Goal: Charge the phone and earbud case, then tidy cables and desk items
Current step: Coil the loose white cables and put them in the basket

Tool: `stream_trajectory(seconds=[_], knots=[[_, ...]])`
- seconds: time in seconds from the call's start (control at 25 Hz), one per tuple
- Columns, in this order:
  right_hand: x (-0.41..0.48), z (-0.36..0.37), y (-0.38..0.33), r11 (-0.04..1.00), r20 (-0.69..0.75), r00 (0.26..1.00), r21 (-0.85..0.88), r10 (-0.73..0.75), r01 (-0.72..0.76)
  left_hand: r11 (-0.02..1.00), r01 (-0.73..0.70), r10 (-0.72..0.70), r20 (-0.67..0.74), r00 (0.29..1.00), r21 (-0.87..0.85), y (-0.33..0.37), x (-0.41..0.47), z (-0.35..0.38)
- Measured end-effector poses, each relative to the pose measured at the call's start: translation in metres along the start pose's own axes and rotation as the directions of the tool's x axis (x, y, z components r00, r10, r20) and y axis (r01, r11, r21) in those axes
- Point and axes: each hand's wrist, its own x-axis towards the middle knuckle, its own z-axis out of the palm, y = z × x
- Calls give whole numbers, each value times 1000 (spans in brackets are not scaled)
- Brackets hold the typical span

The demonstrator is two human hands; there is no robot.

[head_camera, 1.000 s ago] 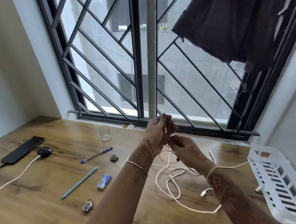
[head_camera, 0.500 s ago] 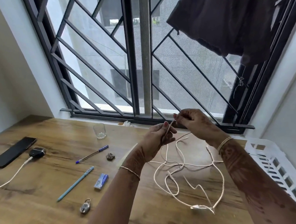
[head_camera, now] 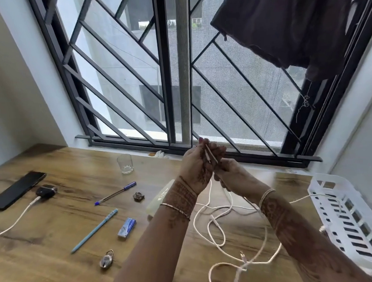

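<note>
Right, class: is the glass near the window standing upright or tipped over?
Upright. The glass stands on its base on the desk, open mouth facing up; it looks empty.

To the right of the glass (head_camera: 125,164), both hands are up above the desk (head_camera: 58,266). The left hand (head_camera: 196,162) holds folded strands of a white cable (head_camera: 209,232), and the right hand (head_camera: 232,175) pinches it just below. The rest of the cable lies in loose loops on the desk, nearer than the glass. Left of the glass lie a phone (head_camera: 17,189) and an earbud case (head_camera: 46,190). Far to its right is a white basket (head_camera: 344,218).
</note>
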Motion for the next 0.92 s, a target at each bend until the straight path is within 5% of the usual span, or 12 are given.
stream_trajectory(seconds=[0.2,0.32,0.44,0.72,0.92], knots=[[-11,-16,-4,937,94,995,-350,22,13,945,-68,98,-79,992,319,-10,15,-4],[-20,-31,-25,924,62,997,-376,-50,70,811,15,53,-98,994,585,-16,18,-14],[-16,-45,-40,927,-37,992,-362,-119,98,744,78,-78,-29,997,663,-19,10,-21],[13,-46,-23,981,-222,967,-174,-124,86,840,120,-149,12,989,529,-13,-15,-12],[13,-26,1,998,-198,980,-54,-26,15,980,126,-130,22,991,152,-6,-7,-7]])
